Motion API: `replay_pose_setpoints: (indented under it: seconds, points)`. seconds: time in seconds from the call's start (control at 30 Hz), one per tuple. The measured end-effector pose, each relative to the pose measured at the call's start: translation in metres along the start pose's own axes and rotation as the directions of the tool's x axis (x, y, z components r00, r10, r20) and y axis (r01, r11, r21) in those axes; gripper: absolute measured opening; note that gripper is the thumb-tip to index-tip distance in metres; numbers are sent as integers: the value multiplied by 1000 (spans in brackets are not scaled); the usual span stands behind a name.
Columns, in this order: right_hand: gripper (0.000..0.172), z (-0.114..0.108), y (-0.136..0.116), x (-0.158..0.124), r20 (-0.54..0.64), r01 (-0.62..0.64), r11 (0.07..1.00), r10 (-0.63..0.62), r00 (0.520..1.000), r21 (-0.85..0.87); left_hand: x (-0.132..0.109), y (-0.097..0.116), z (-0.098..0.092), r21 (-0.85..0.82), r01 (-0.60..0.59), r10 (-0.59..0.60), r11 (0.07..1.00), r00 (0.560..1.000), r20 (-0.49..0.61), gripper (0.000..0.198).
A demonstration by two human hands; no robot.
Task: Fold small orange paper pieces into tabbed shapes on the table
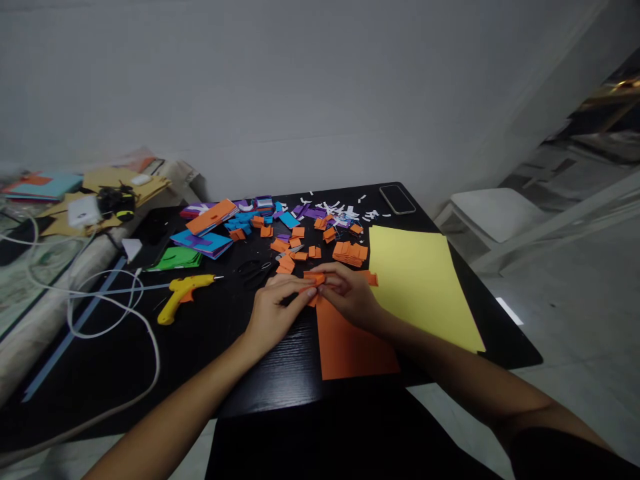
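Between the fingertips of both hands is a small folded orange paper piece [313,277]. My left hand [280,303] pinches it from the left, and my right hand [349,293] holds it from the right. Under my right hand and wrist lies a larger orange sheet [355,350]. Several small folded orange pieces [298,232] are scattered just beyond my fingers, with a neat orange stack [350,253] beside them. Scissors [255,272] with dark handles rest left of the pieces, their blades partly covered by orange paper.
A yellow glue gun [187,293] lies at left near a looping white cable [155,340]. Yellow sheets [420,287] cover the right side. Behind are coloured paper stacks [203,243], white scraps [345,212] and a phone [397,199]. A white chair [483,210] stands beyond the table.
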State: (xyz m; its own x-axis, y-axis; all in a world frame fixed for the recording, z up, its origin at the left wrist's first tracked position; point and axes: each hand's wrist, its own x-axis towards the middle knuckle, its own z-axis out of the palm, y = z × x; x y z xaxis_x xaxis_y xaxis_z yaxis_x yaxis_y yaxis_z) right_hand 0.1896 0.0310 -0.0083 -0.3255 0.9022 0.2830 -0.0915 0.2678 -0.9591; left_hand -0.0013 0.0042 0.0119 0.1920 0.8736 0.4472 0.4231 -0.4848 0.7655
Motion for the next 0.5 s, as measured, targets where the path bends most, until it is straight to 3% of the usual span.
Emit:
replay_pose_setpoints:
  seconds: [0.17,0.5]
  points:
    - [15,1,3,-1,-1,87,991,-87,996,-100,1,1,-1,15,-2,2,1000,1000,14,13]
    - [24,2,1,-1,-45,-115,993,115,992,-12,3,-2,-3,20,58,-57,998,997,-52,16]
